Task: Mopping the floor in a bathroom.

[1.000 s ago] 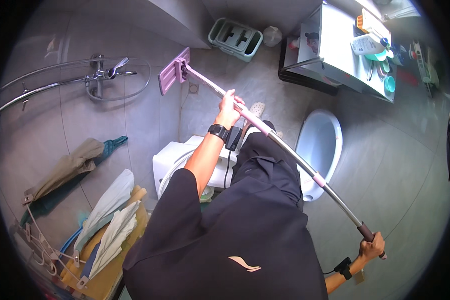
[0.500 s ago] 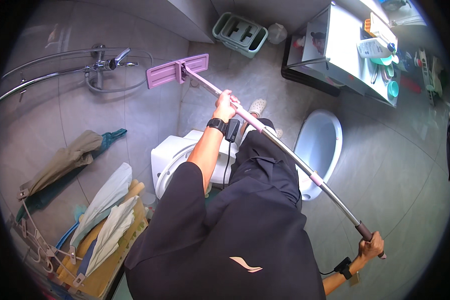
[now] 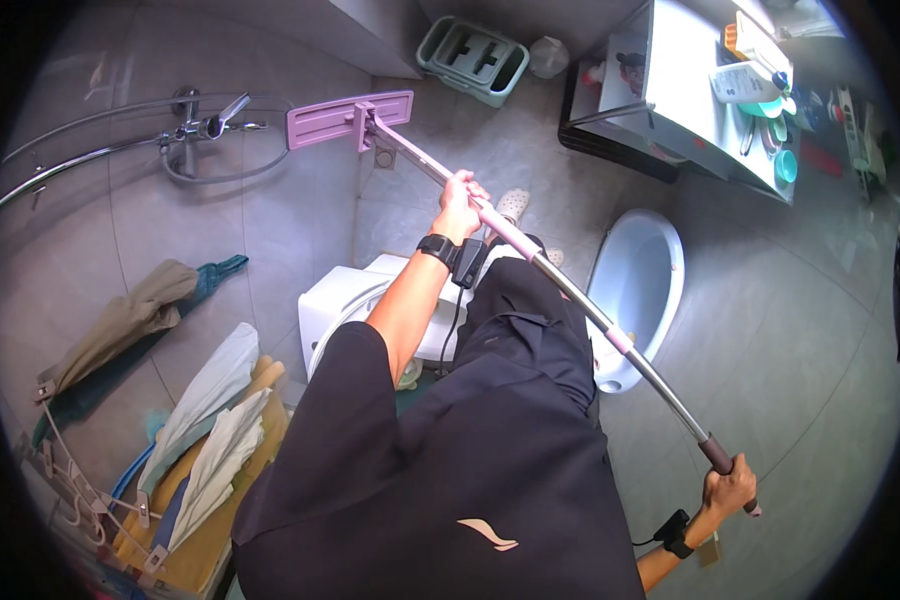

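A flat mop with a pink rectangular head point(image 3: 318, 123) and a long pink-and-silver pole point(image 3: 573, 293) runs diagonally across my body. My left hand point(image 3: 460, 204) is wrapped round the upper pole, not far below the head. At the pole's other end, low on the right, my right hand point(image 3: 730, 486) closes on the brown handle point(image 3: 713, 453). The head is lifted in front of the grey tiled wall, by the shower hose; whether it touches the wall I cannot tell. Both wrists wear black bands with small boxes.
A chrome shower tap point(image 3: 205, 127) is on the left wall. A white toilet point(image 3: 335, 300) stands left of my legs, a pale baby bathtub point(image 3: 638, 265) to the right. Farther off are a mop bucket point(image 3: 473, 60) and a shelf unit point(image 3: 685, 80) with bottles. Clothes point(image 3: 210, 390) hang lower left.
The mop head has risen slightly toward the far side. My right hand and the handle end have shifted a little left. Both hands keep their hold on the pole.
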A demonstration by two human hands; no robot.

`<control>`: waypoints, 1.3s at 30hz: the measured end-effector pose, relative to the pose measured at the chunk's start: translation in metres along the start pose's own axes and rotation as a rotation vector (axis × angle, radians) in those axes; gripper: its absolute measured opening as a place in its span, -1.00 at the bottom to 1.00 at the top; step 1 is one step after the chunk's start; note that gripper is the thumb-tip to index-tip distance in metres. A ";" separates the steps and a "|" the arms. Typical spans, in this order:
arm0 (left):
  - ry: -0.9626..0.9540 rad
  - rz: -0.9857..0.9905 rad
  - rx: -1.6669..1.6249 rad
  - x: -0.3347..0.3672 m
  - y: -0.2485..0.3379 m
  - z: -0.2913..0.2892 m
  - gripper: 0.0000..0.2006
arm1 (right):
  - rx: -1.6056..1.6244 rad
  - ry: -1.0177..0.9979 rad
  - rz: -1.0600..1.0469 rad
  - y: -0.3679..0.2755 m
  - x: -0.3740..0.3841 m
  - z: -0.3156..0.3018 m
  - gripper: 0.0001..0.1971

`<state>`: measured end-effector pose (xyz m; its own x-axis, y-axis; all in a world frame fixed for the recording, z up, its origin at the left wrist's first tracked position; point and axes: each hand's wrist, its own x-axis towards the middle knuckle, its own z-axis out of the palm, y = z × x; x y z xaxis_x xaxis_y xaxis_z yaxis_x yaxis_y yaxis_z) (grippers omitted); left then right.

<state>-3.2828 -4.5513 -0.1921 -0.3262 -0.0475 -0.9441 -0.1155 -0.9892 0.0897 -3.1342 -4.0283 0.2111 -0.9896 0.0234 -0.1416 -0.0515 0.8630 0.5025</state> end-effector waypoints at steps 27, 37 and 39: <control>0.078 -0.040 0.082 0.002 -0.015 0.022 -0.74 | 0.194 0.037 -0.119 -0.056 0.014 0.017 -0.81; 0.085 -0.038 0.156 0.036 0.061 0.021 -0.81 | 0.134 0.081 -0.129 0.010 0.000 0.011 -0.86; 0.101 -0.076 0.146 0.035 0.063 0.020 -0.82 | 0.173 0.107 -0.146 0.010 0.000 0.012 -0.87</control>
<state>-3.3206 -4.6125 -0.2131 -0.2167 0.0061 -0.9762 -0.2734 -0.9603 0.0547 -3.1330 -4.0138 0.2059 -0.9824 -0.1537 -0.1061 -0.1805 0.9272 0.3281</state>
